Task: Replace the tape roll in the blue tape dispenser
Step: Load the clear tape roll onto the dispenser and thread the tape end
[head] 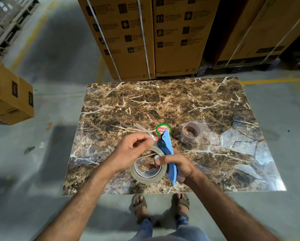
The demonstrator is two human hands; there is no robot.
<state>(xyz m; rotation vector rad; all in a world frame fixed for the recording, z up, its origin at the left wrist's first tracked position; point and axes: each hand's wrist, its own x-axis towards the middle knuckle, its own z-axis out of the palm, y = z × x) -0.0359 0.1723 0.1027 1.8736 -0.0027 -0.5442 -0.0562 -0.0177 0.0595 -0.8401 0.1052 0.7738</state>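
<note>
The blue tape dispenser (170,159) is held upright over the marble table (215,105), gripped at its handle by my right hand (175,165). A full roll of clear tape (146,177) sits on the dispenser, to its left. My left hand (134,151) pinches the loose clear tape end (145,132) near the dispenser's front roller, and the strip trails up and to the left. An emptied tape core (190,131) lies on the table to the right of the dispenser's tip.
A round red-and-green sticker (161,128) lies on the table just beyond the dispenser's tip. Tall strapped cardboard boxes (128,35) stand behind the table, and a smaller box (10,100) sits on the floor at left. My sandalled feet (160,206) are at the table's near edge.
</note>
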